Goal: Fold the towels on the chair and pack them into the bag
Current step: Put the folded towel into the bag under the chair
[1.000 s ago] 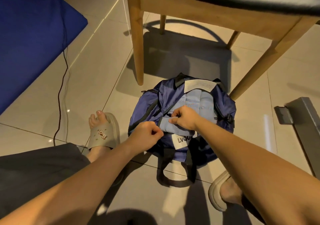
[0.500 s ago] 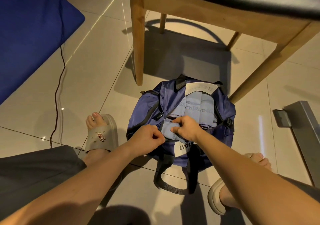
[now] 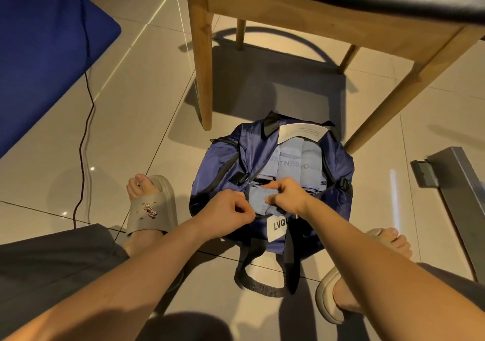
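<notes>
- The left hand (image 3: pixel 225 213) has its fingers curled tight, pinching the near rim of the bag (image 3: pixel 220 167). If that pinch slips, the soft mouth could sag shut.
- The right hand (image 3: pixel 287 196) fingers grip a bunched fold of the light-blue towels (image 3: pixel 296 162), which lie inside the bag on the floor (image 3: pixel 131 130). Hard shoving could undo the folds.
- A chair (image 3: pixel 202 51) leg stands just behind, and the bag could slide against it.

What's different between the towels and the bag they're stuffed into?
The towels are pale blue, the bag dark navy. The towels look soft and matte; the bag is shiny. The towels carry faint grey lettering, the bag a white label with black letters. Both are blue fabric.
</notes>
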`<state>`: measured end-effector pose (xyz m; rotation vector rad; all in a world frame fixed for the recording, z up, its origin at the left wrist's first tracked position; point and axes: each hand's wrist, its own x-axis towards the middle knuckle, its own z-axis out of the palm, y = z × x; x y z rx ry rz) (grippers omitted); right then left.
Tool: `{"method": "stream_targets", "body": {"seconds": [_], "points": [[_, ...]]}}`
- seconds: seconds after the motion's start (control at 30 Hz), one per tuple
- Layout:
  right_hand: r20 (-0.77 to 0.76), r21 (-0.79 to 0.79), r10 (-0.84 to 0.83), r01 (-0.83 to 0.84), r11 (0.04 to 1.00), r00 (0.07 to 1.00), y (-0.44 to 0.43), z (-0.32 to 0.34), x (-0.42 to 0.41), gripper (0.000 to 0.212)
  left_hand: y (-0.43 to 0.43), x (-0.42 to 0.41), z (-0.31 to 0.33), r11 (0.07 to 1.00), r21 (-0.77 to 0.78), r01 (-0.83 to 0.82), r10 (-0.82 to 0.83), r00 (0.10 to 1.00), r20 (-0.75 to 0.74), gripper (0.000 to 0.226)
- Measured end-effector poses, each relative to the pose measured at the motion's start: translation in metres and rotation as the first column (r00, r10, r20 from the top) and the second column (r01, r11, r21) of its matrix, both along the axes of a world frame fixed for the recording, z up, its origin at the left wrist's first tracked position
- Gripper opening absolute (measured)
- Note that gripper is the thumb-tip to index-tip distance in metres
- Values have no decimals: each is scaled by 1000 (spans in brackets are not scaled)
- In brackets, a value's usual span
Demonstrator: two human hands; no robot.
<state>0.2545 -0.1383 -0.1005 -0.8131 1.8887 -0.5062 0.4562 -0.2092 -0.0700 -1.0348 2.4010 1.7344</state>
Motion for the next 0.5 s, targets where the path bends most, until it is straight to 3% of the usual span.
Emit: {"method": "stream_targets", "body": {"seconds": [0.07,0.13,0.2,0.27,0.5], "points": [[-207,60,121,-110,992,971,-1,-5,6,34,0,-4,4,1000,-6,-14,14,1000,-20,17],[-267,37,121,-115,993,956,-4,-5,13,37,-1,-6,6,999,-35,-17,16,999,-28,16],[-41,-89,-37,34,995,998,-5,-1,15,37,-1,-5,6,997,-82,-1,1,1000,-8,16],[159,-103,-134,151,983,978,0,2,13,36,0,-2,3,994,-105,17,-14,1000,23,17],[10,178,-8,6,984,1000,4,0,-1,31,2,-3,0,995,-93,-22,25,999,21,19]]}}
